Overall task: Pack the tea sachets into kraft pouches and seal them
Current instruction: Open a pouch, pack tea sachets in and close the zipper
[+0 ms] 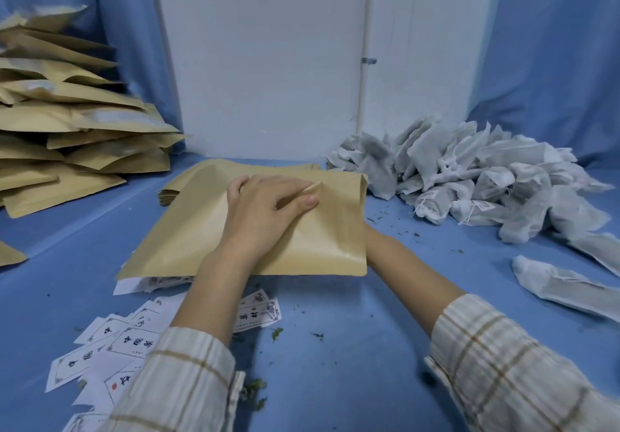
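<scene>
Nearest, two sleeves of pale checked cloth, and under the left one a scatter of white paper labels with black printed characters, lying flat on the blue worktop. Small green crumbs of tea leaf around them.

Further in, at the middle of the worktop, a flat brown kraft paper pouch, its near left corner over some of the labels. On top of it the left hand, fingers bent, pinching a raised fold of the paper between thumb and fingertips. Right forearm going under the right edge of the same pouch; right hand hidden behind or inside it, so cannot tell how the fingers lie.

To the right, one long white mesh tea sachet alone, then a big loose heap of grey-white tea sachets with strings, well apart from the pouch.

Far left, a tall untidy stack of brown kraft pouches. Behind all, a white wall panel between blue curtains.
</scene>
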### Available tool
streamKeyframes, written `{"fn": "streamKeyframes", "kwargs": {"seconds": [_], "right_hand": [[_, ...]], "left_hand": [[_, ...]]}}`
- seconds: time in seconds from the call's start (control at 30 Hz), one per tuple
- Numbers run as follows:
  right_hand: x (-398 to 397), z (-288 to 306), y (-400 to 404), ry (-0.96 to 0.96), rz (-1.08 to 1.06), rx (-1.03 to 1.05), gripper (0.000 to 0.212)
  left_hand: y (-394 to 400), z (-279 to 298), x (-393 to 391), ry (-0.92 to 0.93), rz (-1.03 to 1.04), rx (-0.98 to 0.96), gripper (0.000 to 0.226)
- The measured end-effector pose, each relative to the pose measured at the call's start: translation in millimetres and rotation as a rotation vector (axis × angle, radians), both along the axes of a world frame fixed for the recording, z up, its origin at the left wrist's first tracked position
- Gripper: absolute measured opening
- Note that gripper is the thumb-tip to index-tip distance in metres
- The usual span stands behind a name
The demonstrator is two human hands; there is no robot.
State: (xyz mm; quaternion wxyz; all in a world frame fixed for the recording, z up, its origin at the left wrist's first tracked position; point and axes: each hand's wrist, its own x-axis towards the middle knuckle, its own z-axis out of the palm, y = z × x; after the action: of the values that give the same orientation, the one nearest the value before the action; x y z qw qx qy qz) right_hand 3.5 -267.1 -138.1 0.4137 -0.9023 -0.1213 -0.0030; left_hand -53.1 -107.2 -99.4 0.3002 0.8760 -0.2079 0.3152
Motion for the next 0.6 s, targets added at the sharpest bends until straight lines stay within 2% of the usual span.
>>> {"fn": "streamKeyframes", "kwargs": {"seconds": [0.1, 0.17, 0.23, 0.3, 0.43, 0.53, 0.6], "right_hand": [[-11.2, 9.4, -8.1, -0.099, -0.017, 0.19, 0.005], [-22.8, 8.5, -25.8, -0.28, -0.101, 0.209, 0.014], [-32.1, 7.7, -43.9, -0.386, -0.154, 0.252, 0.01], [-32.3, 6.5, -62.4, -0.391, -0.224, 0.201, 0.017], [-5.6, -7.1, -106.0, -0.341, -0.476, -0.07, 0.028], [13.9, -22.0, -136.1, -0.177, -0.64, -0.174, 0.041], [24.1, -28.0, -147.8, -0.095, -0.671, -0.261, 0.048]], "left_hand": [[-1.2, 3.6, 0.5, 0.004, 0.028, -0.052, 0.015], [-9.1, 4.2, 2.0, 0.014, 0.057, -0.014, 0.021], [-21.2, 1.6, 4.9, 0.046, 0.086, -0.001, 0.023], [-37.9, -3.7, 11.2, 0.077, 0.108, 0.0, 0.024], [-71.2, -17.2, 31.4, 0.145, 0.163, -0.024, 0.025], [-89.4, -27.7, 48.6, 0.15, 0.183, -0.053, 0.022], [-99.6, -34.8, 59.6, 0.132, 0.187, -0.047, 0.021]]}}
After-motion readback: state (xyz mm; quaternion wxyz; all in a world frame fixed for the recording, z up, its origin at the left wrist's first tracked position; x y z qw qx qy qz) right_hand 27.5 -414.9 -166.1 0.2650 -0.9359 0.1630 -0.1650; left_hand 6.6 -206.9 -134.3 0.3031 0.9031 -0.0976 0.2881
